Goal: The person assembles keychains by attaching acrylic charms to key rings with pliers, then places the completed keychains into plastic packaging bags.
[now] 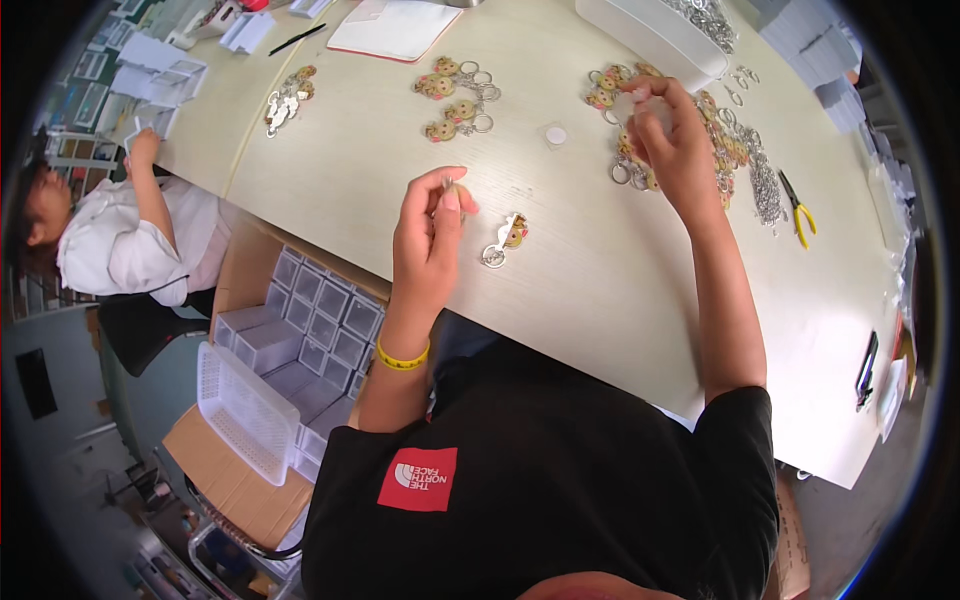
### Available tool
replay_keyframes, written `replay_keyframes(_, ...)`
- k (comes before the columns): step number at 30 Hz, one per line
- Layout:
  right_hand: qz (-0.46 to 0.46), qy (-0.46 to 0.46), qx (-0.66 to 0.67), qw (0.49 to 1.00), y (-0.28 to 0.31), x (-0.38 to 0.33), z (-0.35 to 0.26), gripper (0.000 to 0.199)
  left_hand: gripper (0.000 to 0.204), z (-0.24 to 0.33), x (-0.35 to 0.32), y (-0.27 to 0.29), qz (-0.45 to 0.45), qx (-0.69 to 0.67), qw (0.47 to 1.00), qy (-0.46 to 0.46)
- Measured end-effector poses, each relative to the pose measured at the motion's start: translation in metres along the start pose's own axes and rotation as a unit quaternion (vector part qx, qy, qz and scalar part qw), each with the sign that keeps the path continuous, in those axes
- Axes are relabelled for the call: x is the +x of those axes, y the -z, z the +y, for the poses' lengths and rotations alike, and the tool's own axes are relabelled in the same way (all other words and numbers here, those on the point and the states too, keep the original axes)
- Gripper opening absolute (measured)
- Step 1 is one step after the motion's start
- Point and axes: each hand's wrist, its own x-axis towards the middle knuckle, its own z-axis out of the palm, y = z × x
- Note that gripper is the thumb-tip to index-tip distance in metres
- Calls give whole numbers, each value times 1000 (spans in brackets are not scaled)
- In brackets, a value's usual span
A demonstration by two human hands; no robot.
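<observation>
Left hand: thumb and index finger pressed together on a small tan-and-silver piece, partly hidden by the fingers; its exact kind cannot be told. Right hand: fingers curled, thumb near the index tip; something pale shows there, but whether it is gripped cannot be determined. It is raised over the keychain pile.

One figure keychain, with a metal ring, lies on the table just right of the left hand, apart from its fingers. A round white disc lies between the hands.

Judgement: single pieces are being handled by hand; the next move calls for a steady left pinch and fine right fingertip placement.

Farther out: keychain rows beyond the left hand; silver chains and yellow-handled pliers at right.
</observation>
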Motion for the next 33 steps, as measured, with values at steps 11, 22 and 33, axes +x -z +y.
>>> replay_keyframes(11, -206, -19, 88, 974, -14, -15, -7, 13, 34, -15, -15, -13, -147, 526, 830, -116)
replay_keyframes(22, -148, 295, -217, 919, -128, 29, 17, 19, 36, -7, 125, 126, 59, 646, 759, -51)
replay_keyframes(33, -118, 432, -356, 820, -160, 35, 25, 12, 51, -39, 162, 136, 35, 733, 658, -171)
